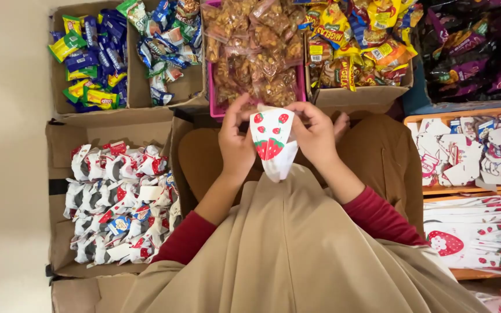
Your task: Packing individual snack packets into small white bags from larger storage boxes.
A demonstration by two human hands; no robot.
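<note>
Between your knees, over the beige skirt (297,243), you hold a small white paper bag printed with red strawberries (272,148). Your left hand (236,142) pinches its upper left edge and your right hand (314,136) pinches its upper right edge, so each grip is closed narrow on the bag's mouth, thumbs at the top.

Just beyond your hands sits a pink tray of clear packets of brown snacks (256,52), with a cardboard box of bright orange and yellow snack packs (355,46) to its right and boxes of blue, green and yellow sweets (97,55) to its far left. At your left, a large cardboard box holds finished white-and-red bundles (120,203). At your right lie flat strawberry bags (476,232) and an orange tray of printed pieces (465,150).

The risk, as I judge it: the paper is thin, and pulling both edges apart unevenly could tear the mouth, or a loose pinch could let the bag slip into your lap.
</note>
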